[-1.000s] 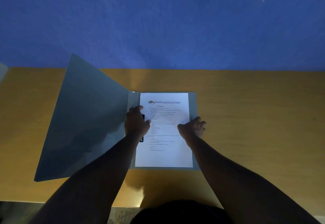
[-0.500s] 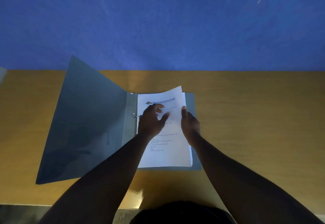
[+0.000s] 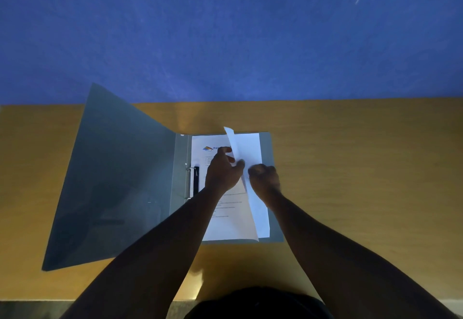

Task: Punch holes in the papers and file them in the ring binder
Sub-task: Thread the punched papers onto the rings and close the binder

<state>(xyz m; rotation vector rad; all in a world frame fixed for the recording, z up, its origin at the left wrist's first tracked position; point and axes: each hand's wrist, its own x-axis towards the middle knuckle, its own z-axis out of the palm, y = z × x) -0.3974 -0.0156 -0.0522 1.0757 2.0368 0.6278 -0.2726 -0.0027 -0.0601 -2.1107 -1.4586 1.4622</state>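
A grey ring binder (image 3: pixel 120 181) lies open on the table, its front cover tilted up at the left. Its metal rings and black clamp (image 3: pixel 194 181) sit by the spine. White printed papers (image 3: pixel 225 213) lie on the right half. The top sheet (image 3: pixel 246 153) is lifted and curled upward from its right edge. My left hand (image 3: pixel 221 171) pinches this sheet near its middle. My right hand (image 3: pixel 264 178) is closed at the sheet's right side, touching it.
The yellow-brown table (image 3: pixel 350 181) runs wide to both sides and ends at a blue wall (image 3: pixel 225 30) behind. No hole punch is in view. My forearms cross the table's near edge.
The top sheet has been raised from flat to a steep curl. My left hand left the binder rings for the sheet's middle. My right hand closed at its right edge.
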